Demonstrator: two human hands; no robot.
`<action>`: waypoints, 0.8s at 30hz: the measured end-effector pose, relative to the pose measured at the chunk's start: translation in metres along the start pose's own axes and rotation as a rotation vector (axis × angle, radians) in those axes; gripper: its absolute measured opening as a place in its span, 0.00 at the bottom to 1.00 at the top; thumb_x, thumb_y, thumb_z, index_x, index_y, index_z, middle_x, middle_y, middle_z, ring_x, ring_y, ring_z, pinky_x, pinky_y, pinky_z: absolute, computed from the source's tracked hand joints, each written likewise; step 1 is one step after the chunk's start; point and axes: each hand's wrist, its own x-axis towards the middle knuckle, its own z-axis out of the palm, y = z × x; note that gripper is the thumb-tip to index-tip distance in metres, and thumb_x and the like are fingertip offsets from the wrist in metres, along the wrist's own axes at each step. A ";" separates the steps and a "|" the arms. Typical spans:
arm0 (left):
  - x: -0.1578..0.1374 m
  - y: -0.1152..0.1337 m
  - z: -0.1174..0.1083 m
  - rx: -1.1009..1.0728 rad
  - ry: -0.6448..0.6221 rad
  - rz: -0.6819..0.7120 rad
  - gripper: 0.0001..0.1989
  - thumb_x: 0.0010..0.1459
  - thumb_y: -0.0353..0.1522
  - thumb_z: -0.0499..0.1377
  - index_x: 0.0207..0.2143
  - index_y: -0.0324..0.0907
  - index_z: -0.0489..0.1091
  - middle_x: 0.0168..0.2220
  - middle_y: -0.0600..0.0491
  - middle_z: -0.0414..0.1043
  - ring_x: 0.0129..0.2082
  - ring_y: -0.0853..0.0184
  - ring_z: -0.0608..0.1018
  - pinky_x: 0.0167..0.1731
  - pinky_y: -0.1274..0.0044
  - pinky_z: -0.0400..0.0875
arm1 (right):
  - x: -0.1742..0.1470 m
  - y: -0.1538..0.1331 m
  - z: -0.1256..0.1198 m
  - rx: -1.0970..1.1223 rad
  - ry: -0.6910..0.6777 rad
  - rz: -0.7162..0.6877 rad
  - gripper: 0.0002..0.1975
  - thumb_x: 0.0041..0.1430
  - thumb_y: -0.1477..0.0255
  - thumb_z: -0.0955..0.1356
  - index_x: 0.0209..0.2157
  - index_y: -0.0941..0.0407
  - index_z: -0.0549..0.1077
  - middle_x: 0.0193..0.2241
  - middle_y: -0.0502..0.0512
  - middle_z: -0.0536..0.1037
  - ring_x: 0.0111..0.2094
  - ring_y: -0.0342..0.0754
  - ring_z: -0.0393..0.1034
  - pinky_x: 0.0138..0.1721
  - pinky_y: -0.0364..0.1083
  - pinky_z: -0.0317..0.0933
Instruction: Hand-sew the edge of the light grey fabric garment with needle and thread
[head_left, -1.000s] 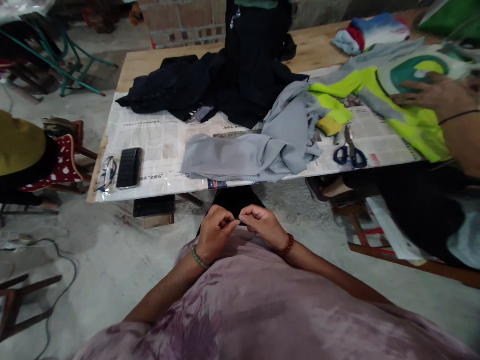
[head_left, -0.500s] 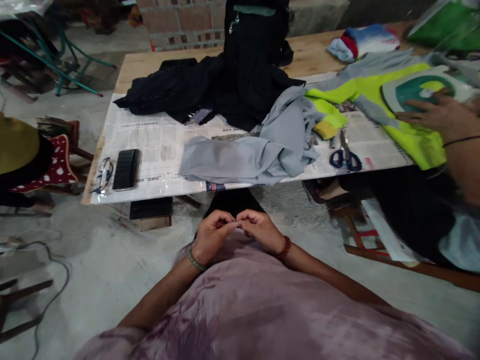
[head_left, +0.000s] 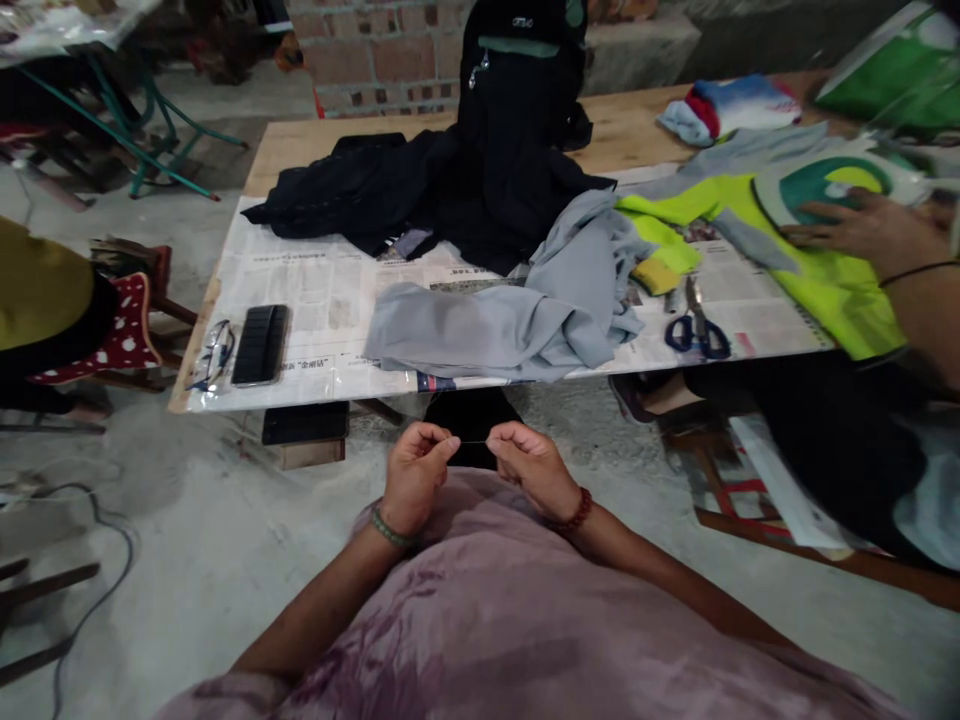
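My left hand [head_left: 417,472] and my right hand [head_left: 534,472] are held close together above my lap, in front of the table edge. Both are closed in a pinch. A thin, pale thread [head_left: 473,442] runs taut across the small gap between their fingertips. Whether a needle is among the fingers I cannot tell. Just beyond my hands, a grey cloth garment [head_left: 465,328] lies crumpled on the newspaper-covered table. Blue-handled scissors [head_left: 697,330] rest to its right.
On the table [head_left: 315,270] are a black phone [head_left: 260,345], glasses [head_left: 215,352], dark clothing [head_left: 360,190] and a black backpack [head_left: 517,80]. At the right, a co-worker's hand [head_left: 862,230] holds an iron [head_left: 814,185] on a yellow-green garment [head_left: 825,290].
My hands have moved apart sideways from fingertips touching, and thread now shows stretched between them. The co-worker's hand and iron have shifted slightly left. The view has tilted a little.
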 end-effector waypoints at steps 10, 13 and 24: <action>-0.005 0.007 0.001 -0.048 -0.066 -0.038 0.14 0.43 0.33 0.65 0.30 0.40 0.64 0.19 0.64 0.62 0.09 0.83 0.56 0.09 0.86 0.49 | -0.001 -0.010 0.000 0.187 0.052 0.036 0.13 0.45 0.63 0.71 0.26 0.57 0.66 0.08 0.38 0.53 0.11 0.34 0.45 0.15 0.38 0.44; -0.006 0.006 -0.001 -0.010 -0.096 -0.095 0.13 0.43 0.34 0.65 0.29 0.39 0.65 0.14 0.65 0.58 0.09 0.82 0.55 0.10 0.86 0.47 | -0.003 -0.011 -0.001 0.212 0.046 0.043 0.13 0.45 0.64 0.71 0.26 0.57 0.66 0.08 0.38 0.53 0.11 0.34 0.45 0.15 0.38 0.44; -0.012 0.006 -0.003 0.240 -0.335 -0.361 0.19 0.43 0.40 0.64 0.36 0.36 0.72 0.12 0.63 0.55 0.11 0.80 0.56 0.12 0.84 0.44 | -0.004 -0.011 0.001 0.250 0.089 -0.023 0.13 0.45 0.64 0.71 0.27 0.57 0.66 0.08 0.38 0.54 0.11 0.34 0.46 0.15 0.38 0.44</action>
